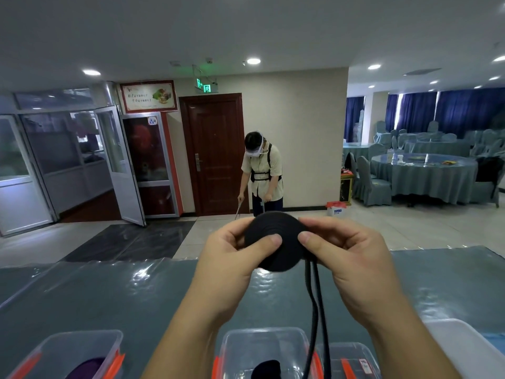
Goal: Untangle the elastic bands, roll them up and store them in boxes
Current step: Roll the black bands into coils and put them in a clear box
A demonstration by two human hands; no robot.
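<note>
I hold a flat black roll of elastic band [274, 227] up in front of me, above the table. My left hand [235, 258] grips its left side with the thumb pressed on the face. My right hand [344, 253] pinches its right side. Two loose black strands [318, 310] hang from the roll down into a clear plastic box [300, 336] at the near edge. That box also shows a dark piece at its bottom. A second clear box [114, 337] at the lower left holds a purple roll [87, 367].
The table wears a teal cloth under shiny plastic [109, 291]. A third clear box [352, 348] stands on the right, with a white container [459, 340] beyond it. A person [263, 173] stands past the table near a dark door. Round tables with covered chairs fill the right.
</note>
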